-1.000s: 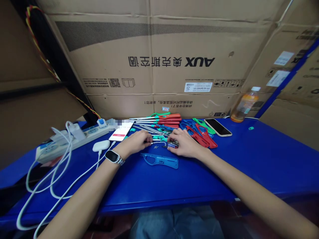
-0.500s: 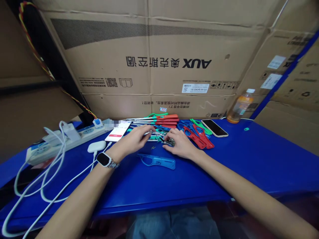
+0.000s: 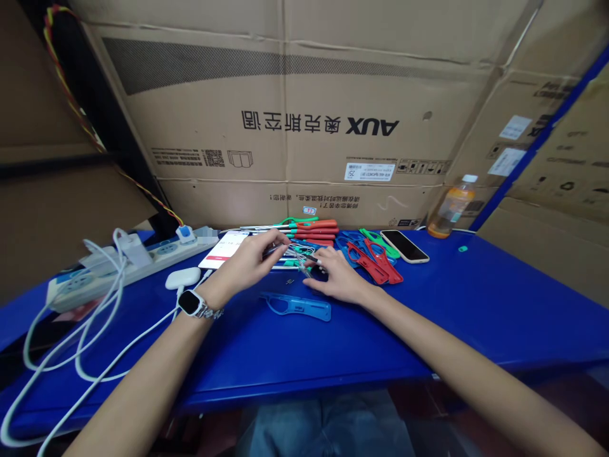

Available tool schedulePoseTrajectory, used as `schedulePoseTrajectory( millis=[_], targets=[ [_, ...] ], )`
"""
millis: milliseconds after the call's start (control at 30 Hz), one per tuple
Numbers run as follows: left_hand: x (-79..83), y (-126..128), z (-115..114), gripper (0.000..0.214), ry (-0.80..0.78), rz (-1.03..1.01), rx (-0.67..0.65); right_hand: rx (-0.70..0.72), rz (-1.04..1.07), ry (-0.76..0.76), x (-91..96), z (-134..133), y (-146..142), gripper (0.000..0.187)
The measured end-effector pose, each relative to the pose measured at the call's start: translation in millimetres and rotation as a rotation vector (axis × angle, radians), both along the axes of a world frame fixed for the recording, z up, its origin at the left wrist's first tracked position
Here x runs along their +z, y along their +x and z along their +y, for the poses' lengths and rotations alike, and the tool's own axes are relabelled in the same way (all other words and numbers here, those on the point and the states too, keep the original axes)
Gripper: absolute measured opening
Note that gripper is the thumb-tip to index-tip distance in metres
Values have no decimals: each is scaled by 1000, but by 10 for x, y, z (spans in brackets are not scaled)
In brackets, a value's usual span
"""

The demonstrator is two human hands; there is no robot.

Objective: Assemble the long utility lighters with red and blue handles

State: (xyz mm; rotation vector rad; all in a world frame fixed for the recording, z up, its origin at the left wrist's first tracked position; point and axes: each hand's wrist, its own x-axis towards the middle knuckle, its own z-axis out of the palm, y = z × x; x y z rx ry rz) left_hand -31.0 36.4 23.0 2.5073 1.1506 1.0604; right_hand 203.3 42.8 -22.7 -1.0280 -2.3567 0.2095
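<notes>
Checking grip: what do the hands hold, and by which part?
Left hand: a slender piece; right hand: a small dark piece. Gripped places can't be told.

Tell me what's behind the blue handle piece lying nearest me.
Behind the blue handle piece, small slivers lie on the table; farther back are red handles. What the left grip and right grip cover there can't be seen.

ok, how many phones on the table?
2: a lit phone beside the left hand, and a dark-screened phone to the right of the red shells. Others may be hidden.
</notes>
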Motion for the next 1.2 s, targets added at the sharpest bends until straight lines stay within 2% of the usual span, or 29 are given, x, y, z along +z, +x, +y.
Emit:
schedulePoseTrajectory(
  millis=[100, 267, 400, 500, 733, 1000, 1200],
  targets=[
    [-1, -28, -21, 22, 15, -10, -6, 15, -18, 10, -16, 16, -17, 14],
    [46, -95, -89, 21, -3, -2, -1, -4, 223, -149, 68, 31, 11, 8],
    [38, -137, -147, 22, -97, 50, -8, 5, 197, -219, 162, -42, 56, 21],
    [-19, -173, -164, 20, -152, 80, 5, 22, 114, -186, 182, -133, 77, 29],
    [-113, -261, -156, 9, -285, 72, -32, 67, -185, -5, 94, -230, 27, 24],
    [-98, -289, -191, 8, -414, 90, -54, 48, -56, 13, 118, -397, -81, 14],
    [-64, -265, -215, 8, -491, 112, -59, 14, -108, 60, 40, -430, -208, 10]
  ],
)
